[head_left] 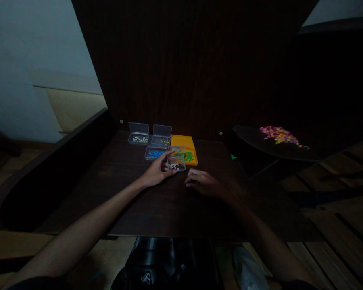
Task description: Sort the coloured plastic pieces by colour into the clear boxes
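On a dark brown wooden desk (163, 213), the left hand (156, 171) holds a small clear plastic box (182, 170) with dark and whitish pieces (176, 165) inside, its thumb along the near edge and its other fingers bent around the left end. The right hand (201, 182) is curled just to the right of that box, fingers drawn together; whether they pinch anything cannot be told. Right behind the box is an open orange-yellow plastic case (182, 141) holding bright green pieces (189, 156). To the left, three open clear plastic boxes (139, 128) contain blue, cream and yellow pieces. Well apart, pink, red and yellow bits (280, 135) lie heaped on a dark curved ledge (245, 135) at the right.
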Available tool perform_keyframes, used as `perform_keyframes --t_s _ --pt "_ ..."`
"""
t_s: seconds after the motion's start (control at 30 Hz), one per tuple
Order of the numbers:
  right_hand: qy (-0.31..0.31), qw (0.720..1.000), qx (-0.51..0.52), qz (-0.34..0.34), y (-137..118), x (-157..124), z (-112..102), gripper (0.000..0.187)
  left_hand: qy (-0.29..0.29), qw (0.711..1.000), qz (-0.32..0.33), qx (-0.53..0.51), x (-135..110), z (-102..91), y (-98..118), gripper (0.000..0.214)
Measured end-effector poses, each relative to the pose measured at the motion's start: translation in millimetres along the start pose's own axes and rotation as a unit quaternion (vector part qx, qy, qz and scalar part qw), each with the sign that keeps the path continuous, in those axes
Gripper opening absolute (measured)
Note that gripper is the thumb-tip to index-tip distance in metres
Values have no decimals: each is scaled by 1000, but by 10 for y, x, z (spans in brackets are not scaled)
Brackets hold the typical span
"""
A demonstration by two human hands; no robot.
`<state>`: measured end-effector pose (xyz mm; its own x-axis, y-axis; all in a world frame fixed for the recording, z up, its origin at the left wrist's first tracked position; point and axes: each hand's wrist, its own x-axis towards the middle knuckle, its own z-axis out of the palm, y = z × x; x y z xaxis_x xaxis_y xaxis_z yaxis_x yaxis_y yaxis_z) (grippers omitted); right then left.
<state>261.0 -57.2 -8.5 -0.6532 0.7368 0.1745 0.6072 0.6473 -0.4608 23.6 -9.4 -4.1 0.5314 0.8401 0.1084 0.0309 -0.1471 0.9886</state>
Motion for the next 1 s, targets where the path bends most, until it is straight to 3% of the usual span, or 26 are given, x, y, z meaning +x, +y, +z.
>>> perform_keyframes --t_s 0.23,0.5,0.63,0.8,1.0 --pt "-37 998 -12 48 -64 0 -22 5 1 1000 7 1 12 -23 -56 75" --pt "-76 990 -93 69 -142 -39 1 19 -2 1000 1 11 8 -4 -53 74" --pt "-51 996 -54 54 -126 -14 -31 17 -8 1000 15 8 -3 30 -44 72" --pt "29 998 -11 58 -146 51 -101 11 -15 999 44 19 -28 128 -55 70" --pt "81 989 -98 70 -154 74 -85 9 -51 997 52 26 -72 259 -50 69"
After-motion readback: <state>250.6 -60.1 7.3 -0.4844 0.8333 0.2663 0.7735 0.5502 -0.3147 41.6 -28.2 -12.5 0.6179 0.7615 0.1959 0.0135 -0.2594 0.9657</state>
